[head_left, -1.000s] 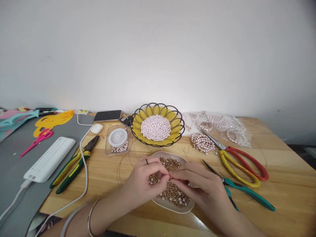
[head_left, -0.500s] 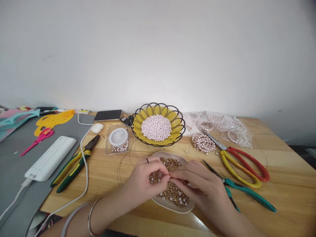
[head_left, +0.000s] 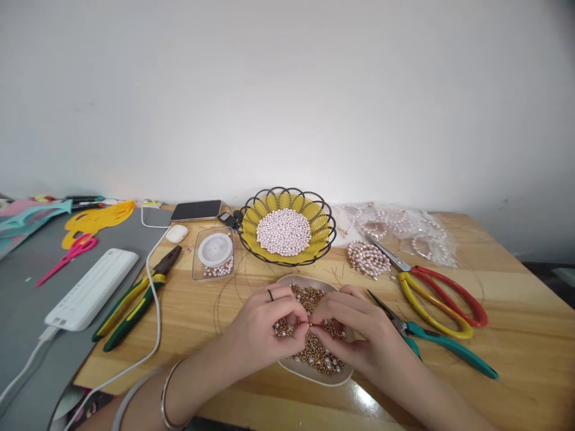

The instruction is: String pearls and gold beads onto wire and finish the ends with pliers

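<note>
Both hands meet above a pale oval dish (head_left: 314, 378) filled with small gold beads (head_left: 314, 350) and some pearl beads (head_left: 331, 363). My left hand (head_left: 274, 320) is closed in a pinch, thumb against forefinger, and wears a dark ring. Facing it, my right hand (head_left: 359, 326) pinches with thumb and forefinger almost touching the left fingertips. Between the two pinches shows a tiny goldish spot, perhaps a bead; what each hand grips is too small to make out. The fingers and palms cover part of the dish.
Behind the dish stands a yellow basket (head_left: 321, 236) of pink pearl beads. Red-and-yellow scissors (head_left: 442, 302) and teal pliers (head_left: 453, 347) lie right, beside a coiled bead string (head_left: 368, 260). Leftward are a clear box (head_left: 196, 263), green-yellow pliers (head_left: 135, 305), a power bank (head_left: 92, 290) and a white cable (head_left: 157, 311).
My right hand has shifted slightly left and its fingers are more bent, opening a small gap at the fingertips. My left hand stays nearly in place, still pinching.
</note>
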`<action>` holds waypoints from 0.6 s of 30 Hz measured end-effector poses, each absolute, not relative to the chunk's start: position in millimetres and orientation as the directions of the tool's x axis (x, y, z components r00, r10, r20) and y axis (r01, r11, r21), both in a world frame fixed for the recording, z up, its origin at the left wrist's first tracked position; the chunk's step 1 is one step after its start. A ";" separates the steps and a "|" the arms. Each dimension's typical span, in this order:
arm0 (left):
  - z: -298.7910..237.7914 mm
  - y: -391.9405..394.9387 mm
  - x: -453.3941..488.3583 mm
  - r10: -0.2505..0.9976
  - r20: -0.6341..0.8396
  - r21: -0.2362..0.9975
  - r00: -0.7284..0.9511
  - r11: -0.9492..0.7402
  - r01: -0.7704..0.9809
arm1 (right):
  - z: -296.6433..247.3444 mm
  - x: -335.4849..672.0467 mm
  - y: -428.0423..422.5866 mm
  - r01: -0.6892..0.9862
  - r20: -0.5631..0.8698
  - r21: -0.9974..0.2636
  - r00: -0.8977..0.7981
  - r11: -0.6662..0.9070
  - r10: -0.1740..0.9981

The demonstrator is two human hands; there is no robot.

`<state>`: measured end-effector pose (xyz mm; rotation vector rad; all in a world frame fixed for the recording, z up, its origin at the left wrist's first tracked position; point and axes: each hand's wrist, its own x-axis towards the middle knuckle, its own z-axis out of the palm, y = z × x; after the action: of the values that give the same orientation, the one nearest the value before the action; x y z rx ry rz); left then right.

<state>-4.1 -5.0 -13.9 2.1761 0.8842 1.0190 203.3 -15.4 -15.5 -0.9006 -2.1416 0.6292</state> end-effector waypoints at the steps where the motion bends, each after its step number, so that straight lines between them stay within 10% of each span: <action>1: -13.3 -5.2 -4.1 0.753 0.434 0.716 0.494 -0.622 0.319 | -15.6 202.4 -15.3 0.405 0.414 -0.662 -0.504 0.631 0.758; 18: -10.1 -6.0 -4.1 0.677 0.542 0.606 0.498 -0.725 0.326 | -13.2 205.7 -15.2 0.365 0.361 -0.739 -0.494 0.566 0.791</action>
<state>-4.1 -6.0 -10.1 2.3180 0.8285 1.1116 205.7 -15.2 -13.2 -0.9214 -2.0952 0.7751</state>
